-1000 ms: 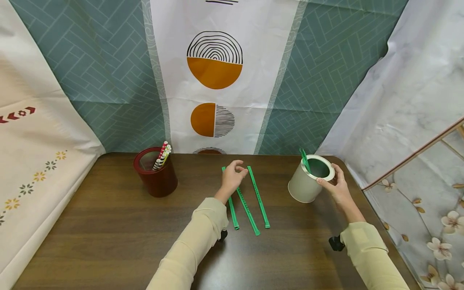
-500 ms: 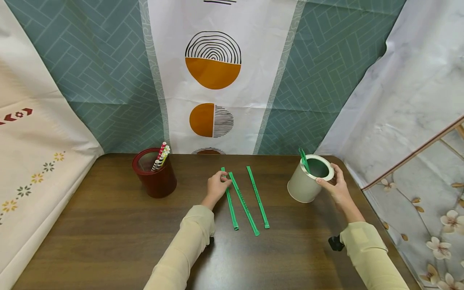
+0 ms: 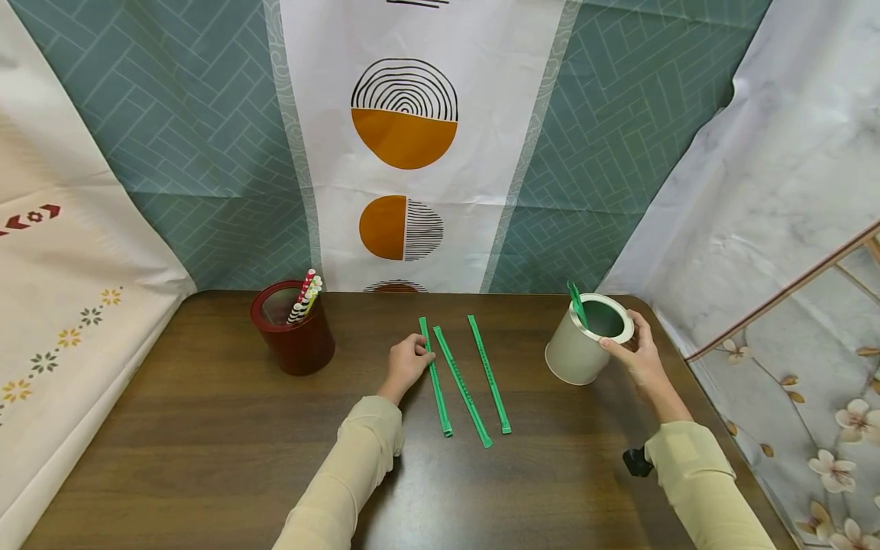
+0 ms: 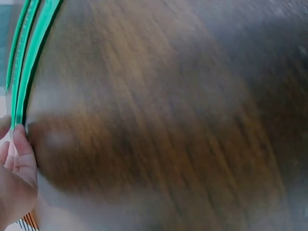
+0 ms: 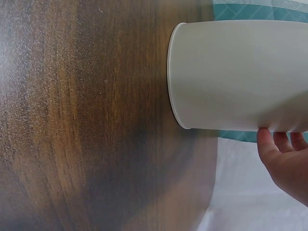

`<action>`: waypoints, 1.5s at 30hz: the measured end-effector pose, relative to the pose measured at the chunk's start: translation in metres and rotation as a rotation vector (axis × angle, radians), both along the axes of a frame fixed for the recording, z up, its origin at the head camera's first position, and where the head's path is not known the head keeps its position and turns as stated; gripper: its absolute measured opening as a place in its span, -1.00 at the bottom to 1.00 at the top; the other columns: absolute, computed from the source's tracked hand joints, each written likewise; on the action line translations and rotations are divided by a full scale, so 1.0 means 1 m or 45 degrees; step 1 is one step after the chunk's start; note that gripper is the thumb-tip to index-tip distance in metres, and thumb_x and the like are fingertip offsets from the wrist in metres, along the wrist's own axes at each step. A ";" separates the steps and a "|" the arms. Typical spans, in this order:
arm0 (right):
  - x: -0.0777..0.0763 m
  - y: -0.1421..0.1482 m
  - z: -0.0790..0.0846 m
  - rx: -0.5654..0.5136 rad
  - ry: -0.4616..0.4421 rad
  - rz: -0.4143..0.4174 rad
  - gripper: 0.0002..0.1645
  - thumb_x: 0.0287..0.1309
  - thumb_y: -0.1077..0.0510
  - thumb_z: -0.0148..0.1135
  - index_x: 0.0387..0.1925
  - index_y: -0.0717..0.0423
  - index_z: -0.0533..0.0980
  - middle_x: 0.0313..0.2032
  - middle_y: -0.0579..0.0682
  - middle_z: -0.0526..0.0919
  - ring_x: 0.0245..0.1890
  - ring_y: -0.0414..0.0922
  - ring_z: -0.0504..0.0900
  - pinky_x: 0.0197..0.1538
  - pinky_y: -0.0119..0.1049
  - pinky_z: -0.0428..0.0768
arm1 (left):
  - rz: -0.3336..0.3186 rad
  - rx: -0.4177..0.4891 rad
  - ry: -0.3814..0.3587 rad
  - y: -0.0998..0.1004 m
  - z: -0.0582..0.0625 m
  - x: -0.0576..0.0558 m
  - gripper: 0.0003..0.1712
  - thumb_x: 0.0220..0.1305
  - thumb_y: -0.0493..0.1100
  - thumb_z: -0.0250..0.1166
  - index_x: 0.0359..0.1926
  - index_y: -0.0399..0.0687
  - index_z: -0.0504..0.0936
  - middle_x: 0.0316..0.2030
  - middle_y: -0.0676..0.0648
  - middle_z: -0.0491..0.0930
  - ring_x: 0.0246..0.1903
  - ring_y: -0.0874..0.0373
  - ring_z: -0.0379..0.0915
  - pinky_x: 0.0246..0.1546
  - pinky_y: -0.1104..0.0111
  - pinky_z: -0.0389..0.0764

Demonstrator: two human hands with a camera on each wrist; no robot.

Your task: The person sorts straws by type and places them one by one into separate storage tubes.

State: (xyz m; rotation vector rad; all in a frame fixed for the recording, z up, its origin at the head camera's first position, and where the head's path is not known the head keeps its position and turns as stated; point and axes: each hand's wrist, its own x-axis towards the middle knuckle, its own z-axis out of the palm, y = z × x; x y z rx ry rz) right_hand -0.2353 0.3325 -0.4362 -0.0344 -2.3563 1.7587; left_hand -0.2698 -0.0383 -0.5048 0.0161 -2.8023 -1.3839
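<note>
Three green paper-wrapped straws lie on the brown table: the left straw [image 3: 440, 401], the middle straw [image 3: 462, 386] and the right straw [image 3: 490, 374]. My left hand [image 3: 407, 360] pinches the left straw near its upper part, thumb and fingertips at its edge. In the left wrist view that hand [image 4: 19, 163] is at the end of the green straws [image 4: 36, 48]. On the right, my right hand [image 3: 639, 355] grips a cream canister [image 3: 574, 355] at its rim, thumb in front and fingers behind. Several green straws [image 3: 577, 305] stick up from inside the canister.
At the left stands a dark red canister [image 3: 296, 347] holding several patterned straws [image 3: 305, 298]. Patterned cloth hangs [image 3: 406, 176] along the back edge of the table [image 3: 206, 428]; more cloth hangs at both sides.
My left hand has moved left from above the middle straw, then slightly down to the left straw, and its fingers have closed there. The right hand and the cream canister have stayed put.
</note>
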 end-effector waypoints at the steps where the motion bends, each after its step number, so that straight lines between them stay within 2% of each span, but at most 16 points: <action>1: 0.000 0.001 0.000 0.000 0.002 0.003 -0.16 0.04 0.29 0.16 0.27 0.19 -0.07 -0.08 -0.27 0.25 -0.14 -0.41 0.28 -0.19 -0.74 0.32 | -0.002 -0.020 -0.006 0.000 0.000 0.000 -0.65 0.05 -0.18 0.28 -0.10 -0.19 0.52 -0.39 -0.10 0.57 -0.34 0.03 0.48 -0.25 0.24 0.48; 10: 0.000 0.000 0.000 -0.040 0.002 0.007 -0.14 0.03 0.30 0.17 0.27 0.22 -0.09 -0.08 -0.27 0.25 -0.13 -0.40 0.28 -0.18 -0.74 0.32 | -0.047 -0.252 -0.019 0.007 0.001 0.001 -0.62 0.02 -0.08 0.30 -0.15 -0.17 0.52 -0.43 -0.03 0.52 -0.41 0.10 0.42 -0.28 0.24 0.46; 16: -0.001 0.000 0.000 -0.063 -0.006 0.008 -0.13 0.03 0.30 0.17 0.27 0.22 -0.10 -0.09 -0.25 0.25 -0.14 -0.39 0.29 -0.18 -0.73 0.33 | -0.037 -0.327 0.011 0.010 0.000 0.001 -0.64 0.00 -0.07 0.32 -0.21 -0.18 0.53 -0.45 -0.04 0.53 -0.41 0.10 0.44 -0.25 0.22 0.46; 20: -0.001 0.001 -0.001 -0.056 -0.002 0.010 -0.13 0.02 0.29 0.18 0.27 0.21 -0.09 -0.09 -0.26 0.25 -0.13 -0.39 0.29 -0.18 -0.73 0.33 | -0.009 -0.307 0.013 0.010 0.001 0.002 -0.67 -0.02 -0.10 0.34 -0.25 -0.20 0.56 -0.47 -0.06 0.59 -0.42 0.08 0.49 -0.31 0.23 0.49; 26: 0.000 0.000 0.000 -0.029 -0.005 0.003 -0.13 0.03 0.29 0.17 0.27 0.21 -0.09 -0.09 -0.25 0.25 -0.14 -0.39 0.29 -0.19 -0.73 0.33 | 0.035 -0.284 -0.033 0.010 0.001 0.001 -0.72 0.01 -0.16 0.30 -0.22 -0.18 0.59 -0.47 -0.07 0.63 -0.43 0.06 0.53 -0.43 0.30 0.52; 37: -0.001 0.001 -0.001 -0.038 0.005 0.007 -0.15 0.02 0.29 0.18 0.27 0.19 -0.06 -0.10 -0.26 0.26 -0.15 -0.38 0.29 -0.20 -0.74 0.34 | 0.094 -0.256 -0.046 0.007 0.000 0.001 -0.70 -0.03 -0.16 0.25 -0.22 -0.19 0.59 -0.49 -0.08 0.63 -0.42 0.00 0.53 -0.36 0.26 0.53; 45: 0.000 0.000 0.000 -0.022 -0.008 0.000 -0.14 0.03 0.26 0.18 0.27 0.20 -0.08 -0.09 -0.26 0.26 -0.13 -0.40 0.29 -0.18 -0.74 0.32 | 0.114 -0.227 -0.031 0.005 0.003 0.003 -0.71 -0.04 -0.16 0.23 -0.24 -0.18 0.62 -0.42 -0.10 0.64 -0.43 0.01 0.53 -0.37 0.23 0.52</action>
